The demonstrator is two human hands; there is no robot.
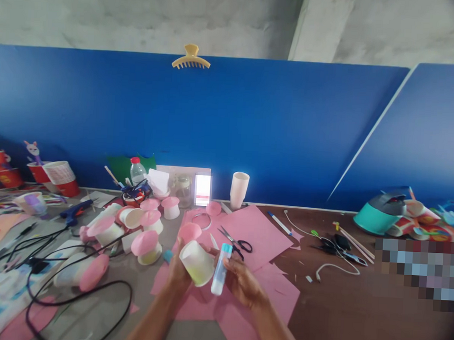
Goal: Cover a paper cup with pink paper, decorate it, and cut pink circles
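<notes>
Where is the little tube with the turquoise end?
In the head view, the tube is in the right hand, low and near the middle, just right of the white cup in the left hand, above the pink paper.

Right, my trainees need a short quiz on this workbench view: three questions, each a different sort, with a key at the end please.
1. Multiple choice: what does the person's right hand hold?
a) a marker pen
b) a glue stick
c) a hot glue gun
2. True or false: the black-handled scissors lie on pink paper.
3. Fill the gap: the person's left hand holds a white ____.

Key
1. b
2. True
3. paper cup
</notes>
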